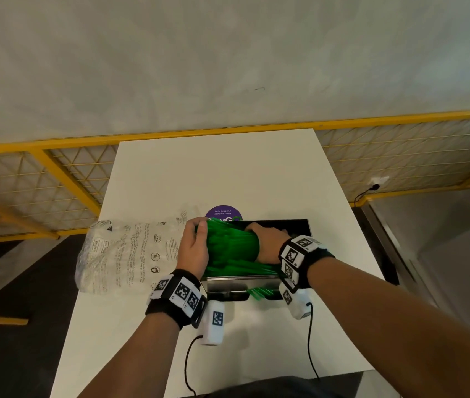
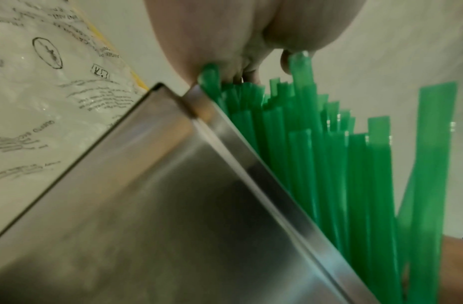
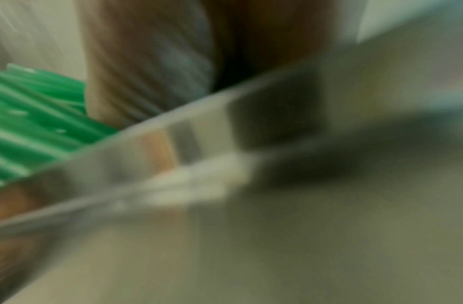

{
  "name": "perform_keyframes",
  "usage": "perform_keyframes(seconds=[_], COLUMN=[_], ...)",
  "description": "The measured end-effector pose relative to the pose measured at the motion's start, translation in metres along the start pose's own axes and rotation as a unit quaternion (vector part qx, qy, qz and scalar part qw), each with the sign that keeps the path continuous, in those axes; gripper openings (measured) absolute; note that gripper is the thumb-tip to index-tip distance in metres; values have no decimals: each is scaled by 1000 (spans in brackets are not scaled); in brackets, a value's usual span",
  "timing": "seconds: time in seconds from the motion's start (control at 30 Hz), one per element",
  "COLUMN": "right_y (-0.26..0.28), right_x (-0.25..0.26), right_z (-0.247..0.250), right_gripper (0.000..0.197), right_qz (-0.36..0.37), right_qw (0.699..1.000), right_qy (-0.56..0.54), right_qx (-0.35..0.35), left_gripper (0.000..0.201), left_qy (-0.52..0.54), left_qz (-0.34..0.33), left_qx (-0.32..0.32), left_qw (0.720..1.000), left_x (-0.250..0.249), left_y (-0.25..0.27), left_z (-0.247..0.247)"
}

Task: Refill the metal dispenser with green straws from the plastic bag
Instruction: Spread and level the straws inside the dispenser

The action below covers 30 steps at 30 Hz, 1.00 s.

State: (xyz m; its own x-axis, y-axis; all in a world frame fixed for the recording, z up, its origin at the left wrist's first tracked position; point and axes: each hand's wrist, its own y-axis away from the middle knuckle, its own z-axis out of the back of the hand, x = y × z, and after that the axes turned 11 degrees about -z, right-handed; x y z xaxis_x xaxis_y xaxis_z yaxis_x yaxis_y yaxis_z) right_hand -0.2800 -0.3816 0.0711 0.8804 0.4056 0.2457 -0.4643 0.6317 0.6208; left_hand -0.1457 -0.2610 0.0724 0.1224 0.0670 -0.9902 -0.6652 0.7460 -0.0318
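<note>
A thick bundle of green straws (image 1: 232,245) lies across the open top of the metal dispenser (image 1: 239,285) in the head view. My left hand (image 1: 199,234) curls over the bundle's left ends, and my right hand (image 1: 256,235) grips it from the right. A few straws (image 1: 259,293) poke out of the dispenser's front slot. The left wrist view shows my left hand (image 2: 238,61) on the straw tips (image 2: 329,164), beside the dispenser's steel wall (image 2: 173,205). The right wrist view is blurred, with the straws (image 3: 30,123), my palm (image 3: 147,72) and the dispenser rim (image 3: 173,154).
The printed clear plastic bag (image 1: 124,254) lies flat to the left of the dispenser, also showing as the bag (image 2: 43,102) in the left wrist view. A purple round sticker (image 1: 223,212) sits behind the dispenser on the white table (image 1: 213,173). A yellow mesh railing (image 1: 64,179) runs behind.
</note>
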Motion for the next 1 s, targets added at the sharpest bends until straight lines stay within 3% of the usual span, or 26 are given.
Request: perform_keyframes(seconds=[0.13,0.37,0.57,0.7,0.77,0.9,1.0], right_y=[5,13,14,11,10,7,8], right_x=[6,5,6,9,9,5,2], right_z=[7,14,9,-2,-8,-9,-3], right_gripper=[73,80,79,82,82,80,80], right_qz=[19,49,28,9,-4,-37,-55], right_qw=[999,994,993,994,995,996,995], right_qy=[45,38,42,47,45,35,42], right_qx=[-14,-85,-105,-99,-89,-74,-67], left_gripper=[7,20,22,17,31,46,47], left_qy=[14,94,122,-46,-77,-61,-30], left_qz=[-21,-9,53,-37,-55,-38,24], left_qx=[-21,-79,-99,-15,51,120,109], left_qw=[999,992,986,998,994,990,993], left_x=[4,-5,9,7,9,9,7], left_y=[-1,-11,-13,-8,-4,1,0], left_z=[-3,0,-2,1,4,7,15])
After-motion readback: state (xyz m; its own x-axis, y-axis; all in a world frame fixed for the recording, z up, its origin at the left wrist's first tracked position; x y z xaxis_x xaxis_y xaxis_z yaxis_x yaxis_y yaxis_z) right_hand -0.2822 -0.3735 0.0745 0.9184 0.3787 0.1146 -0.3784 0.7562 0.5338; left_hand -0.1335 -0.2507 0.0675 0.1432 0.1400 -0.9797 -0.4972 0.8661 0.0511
